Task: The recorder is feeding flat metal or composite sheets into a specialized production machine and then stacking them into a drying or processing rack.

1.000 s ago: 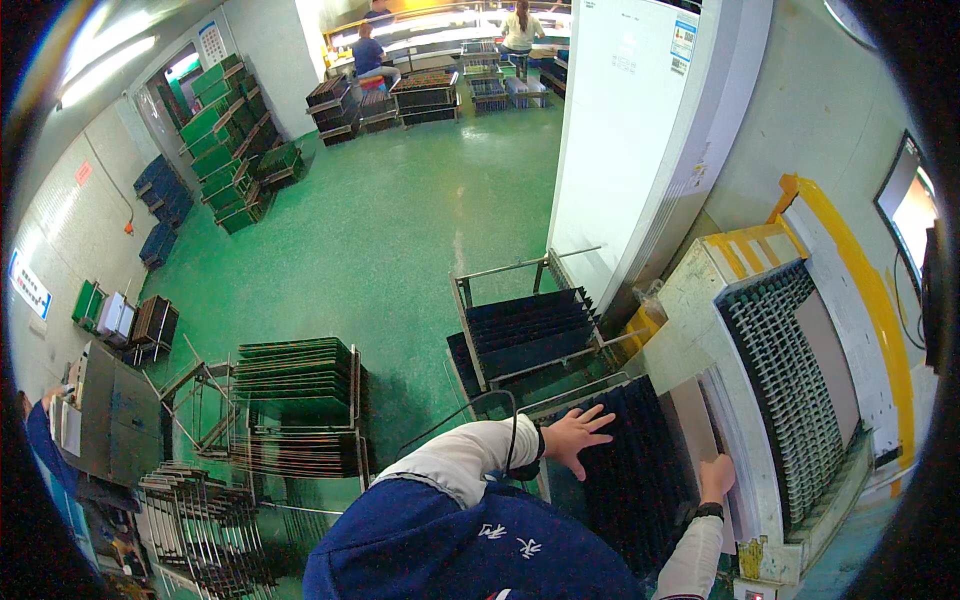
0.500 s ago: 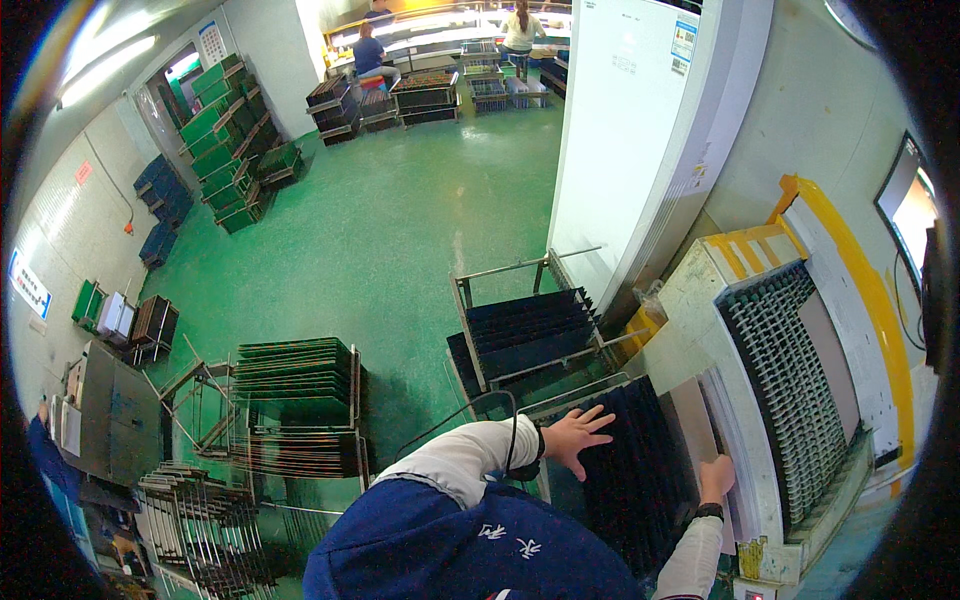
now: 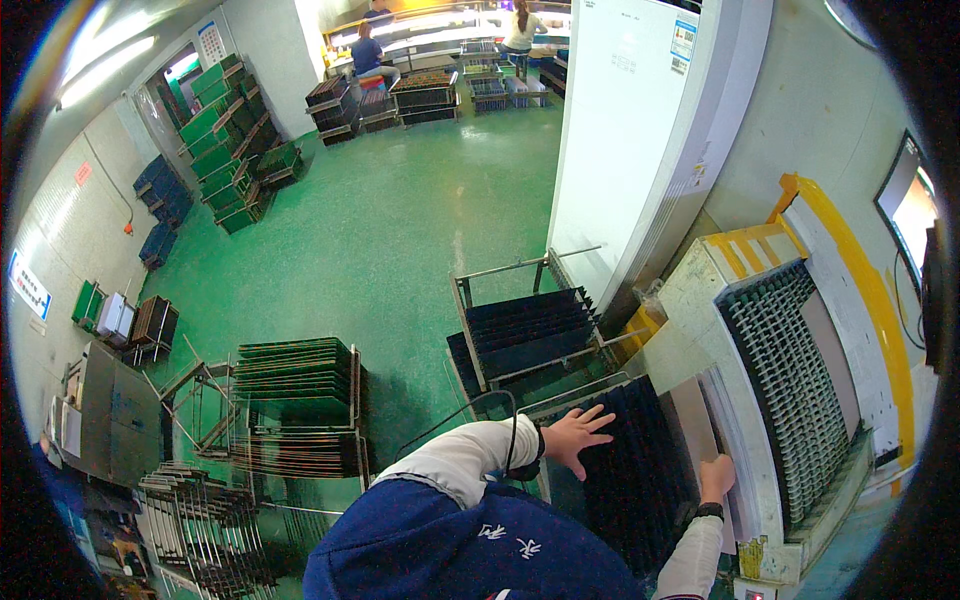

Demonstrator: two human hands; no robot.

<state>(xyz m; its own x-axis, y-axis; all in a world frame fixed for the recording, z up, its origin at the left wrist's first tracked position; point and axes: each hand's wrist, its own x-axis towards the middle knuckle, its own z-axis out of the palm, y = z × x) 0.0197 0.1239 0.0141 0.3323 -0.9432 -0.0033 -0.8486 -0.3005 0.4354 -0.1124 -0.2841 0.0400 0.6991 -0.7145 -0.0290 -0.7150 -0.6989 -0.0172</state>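
My left hand point(image 3: 577, 438) is spread flat with fingers apart over the near end of a row of dark, thin panels point(image 3: 632, 460) standing on edge in a rack. To its right, my right hand point(image 3: 716, 478) is closed on the edge of a grey-beige board point(image 3: 690, 415) that stands upright beside the panels. Several pale sheets point(image 3: 728, 430) lean just right of that board, partly behind my right hand. Where my right fingertips end is hidden.
A machine with a bed of rollers point(image 3: 790, 390) stands at the right. Ahead is another rack of dark panels point(image 3: 530, 325). Racks of green panels point(image 3: 295, 370) stand on the left, beside metal frames point(image 3: 205, 520). A tall white cabinet point(image 3: 620, 130) rises beyond; people sit at a far bench.
Both my hands stay in the same place on the panels and the board. At the far left edge, another person has shifted slightly downward in the picture.
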